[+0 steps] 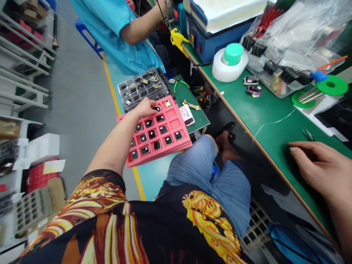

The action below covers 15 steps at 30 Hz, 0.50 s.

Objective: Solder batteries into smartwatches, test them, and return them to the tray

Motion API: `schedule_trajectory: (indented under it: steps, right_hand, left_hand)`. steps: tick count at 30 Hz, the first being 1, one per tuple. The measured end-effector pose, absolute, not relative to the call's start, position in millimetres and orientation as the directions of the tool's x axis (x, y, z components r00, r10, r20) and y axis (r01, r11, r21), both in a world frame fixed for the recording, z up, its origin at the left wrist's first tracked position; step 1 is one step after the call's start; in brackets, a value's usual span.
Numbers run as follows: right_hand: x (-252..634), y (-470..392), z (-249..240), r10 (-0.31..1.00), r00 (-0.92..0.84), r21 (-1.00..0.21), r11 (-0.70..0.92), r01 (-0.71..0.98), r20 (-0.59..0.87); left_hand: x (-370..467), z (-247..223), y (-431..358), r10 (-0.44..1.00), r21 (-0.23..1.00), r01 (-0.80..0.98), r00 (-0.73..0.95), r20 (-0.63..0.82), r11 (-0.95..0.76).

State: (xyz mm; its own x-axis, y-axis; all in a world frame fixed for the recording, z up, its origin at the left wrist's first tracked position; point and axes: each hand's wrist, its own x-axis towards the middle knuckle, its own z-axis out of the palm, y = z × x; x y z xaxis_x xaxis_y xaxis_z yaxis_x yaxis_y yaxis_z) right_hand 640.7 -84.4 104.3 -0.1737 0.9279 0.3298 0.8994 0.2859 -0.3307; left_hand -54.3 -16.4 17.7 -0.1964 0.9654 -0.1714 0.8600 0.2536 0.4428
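My left hand (146,107) reaches over a pink foam tray (173,113) with square pockets. Its fingers are closed at the edge of a small watch body (157,109) with a dark face and white label. Several similar watch bodies sit in other pockets, and a yellow-and-white piece (168,103) lies in a corner pocket. Over on the green bench (264,135), my right hand (320,161) rests with thumb and forefinger tips together; whatever may be between them is hidden. Just beyond it lie thin dark tweezers (308,135).
A clear plastic tray (132,90) of parts stands behind the pink one. A cutter knife (190,105) and white box (187,115) lie beside it. On the bench are a tape roll (218,68), two watch cases (250,80) and a solder spool (331,86). A co-worker's arm (145,27) is ahead.
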Motion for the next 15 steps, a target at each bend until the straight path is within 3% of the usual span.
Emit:
schedule_trajectory:
  steps: [6,11,13,15]
  right_hand:
    - [639.8,-85.2,105.0,0.952,-0.131,-0.345,0.225,0.911,0.277]
    - [634.7,-87.2,107.5,0.946,-0.165,-0.363,0.263,0.894,0.280]
    - [630.5,-88.7,110.4,0.942,-0.184,-0.379,0.285,0.880,0.279]
    - [625.7,-90.4,113.3,0.940,-0.200,-0.405,0.302,0.863,0.276]
  left_hand:
    - [-42.7,24.4,-22.8,0.959,0.495,0.822,-0.258,-0.118,0.282]
    - [6.1,46.6,-36.2,0.937,0.637,0.726,-0.350,0.017,0.260]
    - [50.8,59.3,-46.4,0.948,0.776,0.615,-0.310,0.073,0.142]
    - [106.6,73.0,-60.6,0.973,0.955,0.289,-0.199,0.120,-0.059]
